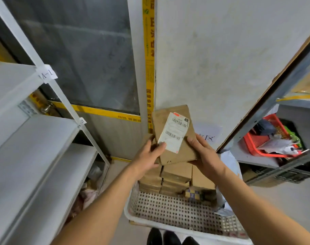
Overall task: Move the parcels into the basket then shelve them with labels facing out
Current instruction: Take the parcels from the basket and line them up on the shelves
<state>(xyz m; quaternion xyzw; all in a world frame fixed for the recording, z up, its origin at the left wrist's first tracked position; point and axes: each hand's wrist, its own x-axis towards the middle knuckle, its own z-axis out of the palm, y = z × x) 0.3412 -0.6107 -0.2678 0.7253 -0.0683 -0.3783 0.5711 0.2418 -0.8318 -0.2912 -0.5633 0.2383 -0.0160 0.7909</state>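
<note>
Here the white perforated basket [168,209] on the floor serves as the landmark. To its left stands a white shelf rack [27,138], its tiers bare where they show, with small paper tags [47,73] stuck on the upright post; low down beside the rack, just left of the basket, something pale and crumpled lies in shadow, too blurred to name. Above the basket, the left hand [147,156] grips the lower left edge of a flat brown parcel [175,138], thumb pressed on the corner of its white barcode label [174,132]. The label faces up toward the camera. The parcel is tilted and held clear of the stack of brown parcels [177,177] that fills the far end of the basket; the near end of the basket shows bare perforated floor. The right hand [203,154] clasps the parcel's lower right edge, fingers curled beneath it and thumb on top. A pale plastic mailer bag [226,174] leans at the basket's right side. Farther right of the basket, a grey shelf [256,158] carries a red tray [256,142] of mixed clutter. Just nearer than the basket, dark shoes [168,237] show.
</note>
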